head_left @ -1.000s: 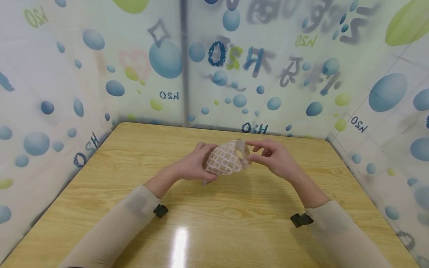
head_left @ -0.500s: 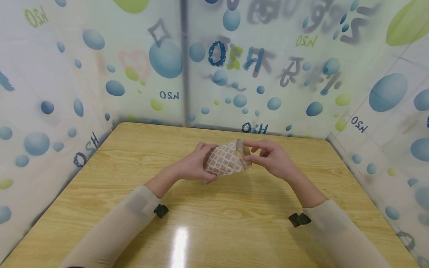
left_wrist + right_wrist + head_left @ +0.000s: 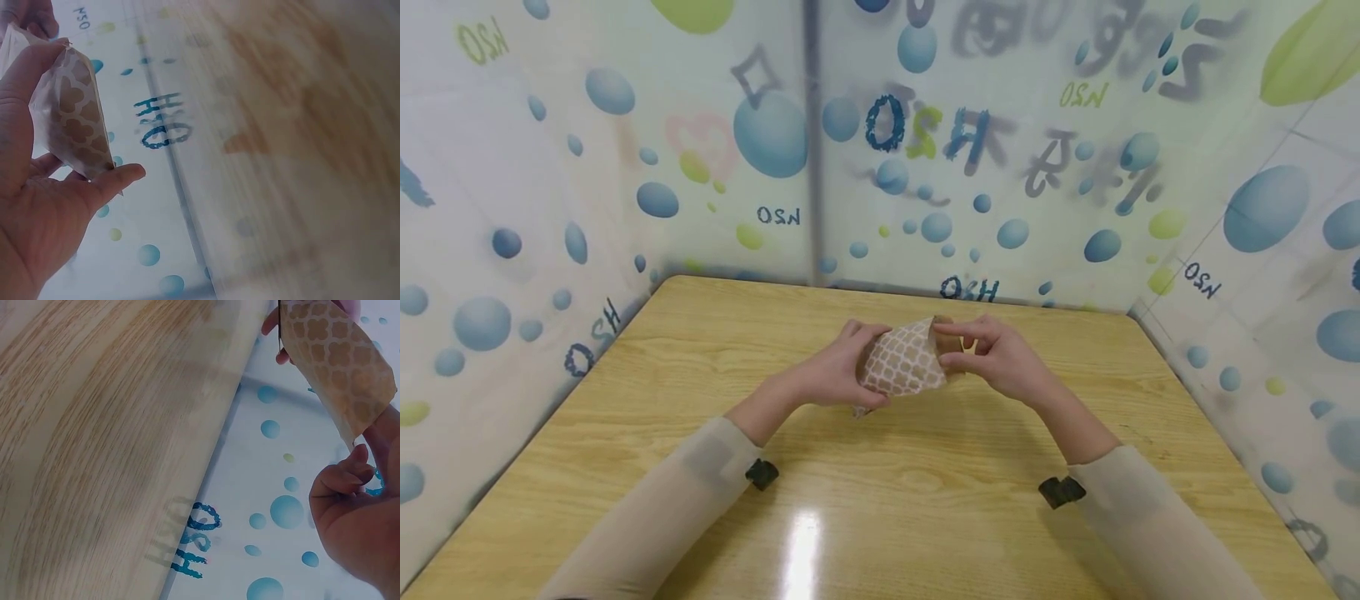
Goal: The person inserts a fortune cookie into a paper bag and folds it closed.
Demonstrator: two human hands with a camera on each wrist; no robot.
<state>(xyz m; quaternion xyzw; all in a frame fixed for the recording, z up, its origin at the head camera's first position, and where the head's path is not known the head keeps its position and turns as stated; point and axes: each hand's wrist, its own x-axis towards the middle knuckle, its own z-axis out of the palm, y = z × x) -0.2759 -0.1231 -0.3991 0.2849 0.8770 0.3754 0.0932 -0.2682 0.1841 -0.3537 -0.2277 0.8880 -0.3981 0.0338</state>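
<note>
A small paper bag, tan with a white lattice pattern, is held tilted above the table, its mouth facing right. My left hand grips its closed end, thumb along the near side and fingers round the far side. At the mouth, my right hand has its thumb and index finger reaching in, tips spread apart; its other fingers are curled. In the right wrist view the bag hides those tips, so I cannot tell whether they pinch something inside. The left wrist view shows the bag bulging between thumb and fingers.
Below the hands is a light wood-grain table with a bright light reflection near its front. Pale curtains printed with blue and green bubbles stand along the back and sides. Dark bands sit at the sleeve cuffs.
My right hand has moved left, its thumb and index finger going deeper into the bag's mouth. The yellowish thing seen in the mouth earlier is hidden now. My left hand keeps its grip.
</note>
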